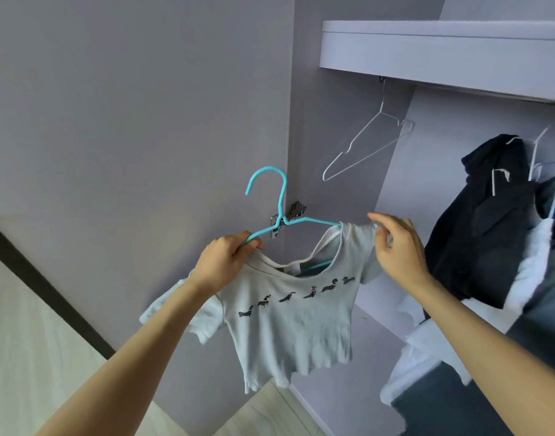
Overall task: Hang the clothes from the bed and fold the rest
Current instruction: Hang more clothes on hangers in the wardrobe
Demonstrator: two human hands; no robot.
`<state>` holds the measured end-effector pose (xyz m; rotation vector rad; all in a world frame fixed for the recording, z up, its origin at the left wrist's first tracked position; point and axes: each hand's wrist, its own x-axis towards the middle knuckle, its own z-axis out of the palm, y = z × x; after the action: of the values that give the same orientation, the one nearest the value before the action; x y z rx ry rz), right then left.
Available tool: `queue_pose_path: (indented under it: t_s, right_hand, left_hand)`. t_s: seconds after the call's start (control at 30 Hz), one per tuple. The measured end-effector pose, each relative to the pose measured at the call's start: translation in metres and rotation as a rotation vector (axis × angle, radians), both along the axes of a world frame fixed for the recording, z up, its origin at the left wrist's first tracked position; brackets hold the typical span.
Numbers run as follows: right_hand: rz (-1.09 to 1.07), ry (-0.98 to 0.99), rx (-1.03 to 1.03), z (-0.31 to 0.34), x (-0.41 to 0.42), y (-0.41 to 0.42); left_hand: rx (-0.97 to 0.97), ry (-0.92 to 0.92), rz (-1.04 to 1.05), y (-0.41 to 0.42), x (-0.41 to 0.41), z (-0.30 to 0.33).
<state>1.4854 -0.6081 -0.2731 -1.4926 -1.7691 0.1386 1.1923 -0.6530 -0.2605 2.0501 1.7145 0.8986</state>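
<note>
left hand (pixel 226 259) grips the teal hanger (pixel 281 199) and shirt collar; right hand (pixel 396 250) pinches the white t-shirt (pixel 288 328) at its right shoulder — one hanger arm in, the left still bare. hooking it into the wardrobe (pixel 443 45), right of centre beside dark hung clothes (pixel 477 221), remains — as does folding, judging by the task.

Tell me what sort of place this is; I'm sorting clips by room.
Most likely a bedroom wardrobe. An empty white wire hanger hangs under a shelf, dark clothes hang beside it, and a door hinge shows behind the blue hanger.
</note>
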Motion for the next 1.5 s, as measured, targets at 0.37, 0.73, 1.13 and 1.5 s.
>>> queue_pose_path:
  t_s: [0.37,0.73,1.13,1.5]
  right_hand:
    - [0.095,-0.333,-0.224,-0.003,0.033,-0.015]
    - [-0.036,-0.390,-0.450,0.005,0.093,-0.069]
    - [-0.404,-0.067,-0.347,0.032,0.073,-0.078]
    - [-0.700,0.153,-0.083,0.048,0.037,0.003]
  left_hand:
    - [0.050,-0.049,-0.096,0.017,0.001,-0.009]
    - [-0.098,0.105,-0.216,0.069,0.075,-0.044]
    - [-0.029,0.051,-0.259,0.126,0.175,-0.014]
    - [0.891,0.052,-0.281,0.124,0.194,0.089]
